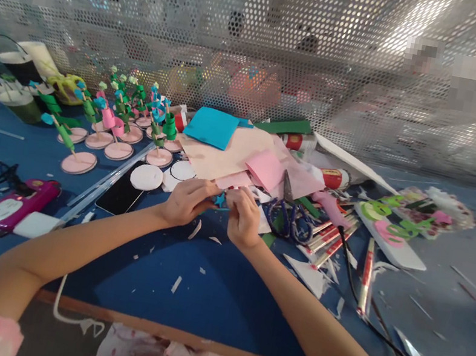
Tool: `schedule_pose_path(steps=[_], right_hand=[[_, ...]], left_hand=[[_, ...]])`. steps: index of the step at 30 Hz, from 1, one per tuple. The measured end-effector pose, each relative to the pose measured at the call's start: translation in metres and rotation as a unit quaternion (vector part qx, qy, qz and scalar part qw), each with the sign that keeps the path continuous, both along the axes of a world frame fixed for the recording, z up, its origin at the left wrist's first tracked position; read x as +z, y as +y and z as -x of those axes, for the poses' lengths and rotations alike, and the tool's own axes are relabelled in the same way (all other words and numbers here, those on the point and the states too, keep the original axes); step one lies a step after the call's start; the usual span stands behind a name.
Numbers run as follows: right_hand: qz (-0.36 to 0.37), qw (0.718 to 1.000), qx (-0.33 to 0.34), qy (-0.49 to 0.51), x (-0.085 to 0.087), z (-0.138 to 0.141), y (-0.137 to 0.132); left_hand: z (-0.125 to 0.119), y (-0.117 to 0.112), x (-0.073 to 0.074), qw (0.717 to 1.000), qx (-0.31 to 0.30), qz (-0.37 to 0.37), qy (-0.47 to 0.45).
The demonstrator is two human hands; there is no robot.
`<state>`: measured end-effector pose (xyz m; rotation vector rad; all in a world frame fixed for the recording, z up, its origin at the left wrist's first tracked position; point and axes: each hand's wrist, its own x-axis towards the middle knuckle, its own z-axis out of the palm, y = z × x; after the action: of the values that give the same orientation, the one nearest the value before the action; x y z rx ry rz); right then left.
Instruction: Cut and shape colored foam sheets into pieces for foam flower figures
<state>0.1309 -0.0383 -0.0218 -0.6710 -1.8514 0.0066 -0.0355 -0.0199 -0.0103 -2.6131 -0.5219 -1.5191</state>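
Over the middle of the table, my left hand and my right hand come close together. Between their fingertips is a small blue star, pinched from both sides; the fingers hide part of it. Just beyond the hands lie sheets of pink paper and a larger cream sheet. White paper discs sit to the left of my left hand. Dark-handled scissors rest to the right of my right hand, blades pointing away.
Pink-based paper figures stand at left. Nearby are a phone and a magenta device with a white plug. A pink glue gun, its black cable, wrapped sticks and a white tray lie at right. A perforated metal screen rises behind.
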Motion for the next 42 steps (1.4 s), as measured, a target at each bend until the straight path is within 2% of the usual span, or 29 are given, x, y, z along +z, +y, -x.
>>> schedule_pose_path(steps=[4,10,14,16,19,22,25,27,30,36,39,42], right_hand=[[0.044,0.999,0.004,0.019,0.0,-0.006,0.001],[0.026,0.997,0.025,-0.064,0.006,-0.015,0.002],[0.048,0.99,0.052,-0.119,0.011,-0.016,0.002],[0.057,0.989,0.052,-0.13,0.012,-0.015,0.002],[0.068,0.989,0.019,-0.133,0.011,-0.013,0.003],[0.1,0.989,-0.012,-0.111,0.009,-0.012,0.004],[0.161,0.986,-0.018,-0.048,0.006,-0.01,0.003],[0.224,0.975,0.0,-0.001,0.004,-0.006,0.001],[0.297,0.953,0.016,0.052,0.001,0.004,-0.003],[0.331,0.937,-0.007,0.114,0.0,0.016,-0.005],[0.331,0.934,-0.015,0.13,-0.002,0.02,-0.006],[0.316,0.936,-0.045,0.149,-0.007,0.026,-0.009]], left_hand=[[0.002,0.003,0.002,0.999,0.022,-0.029,-0.005],[0.004,0.002,0.007,0.99,0.081,-0.102,0.053],[0.005,0.002,0.012,0.979,0.085,-0.162,0.091],[0.006,0.003,0.013,0.977,0.088,-0.163,0.109],[0.007,0.005,0.013,0.98,0.081,-0.131,0.125],[0.006,0.007,0.01,0.988,0.033,-0.074,0.129],[0.003,0.005,0.006,0.995,0.028,0.06,0.078],[-0.001,0.001,0.004,0.985,0.043,0.163,0.037],[-0.007,-0.005,0.002,0.969,0.038,0.245,0.018],[-0.014,-0.008,-0.003,0.964,0.072,0.255,0.004],[-0.017,-0.01,-0.008,0.964,0.101,0.246,0.001],[-0.022,-0.015,-0.012,0.954,0.129,0.269,-0.019]])
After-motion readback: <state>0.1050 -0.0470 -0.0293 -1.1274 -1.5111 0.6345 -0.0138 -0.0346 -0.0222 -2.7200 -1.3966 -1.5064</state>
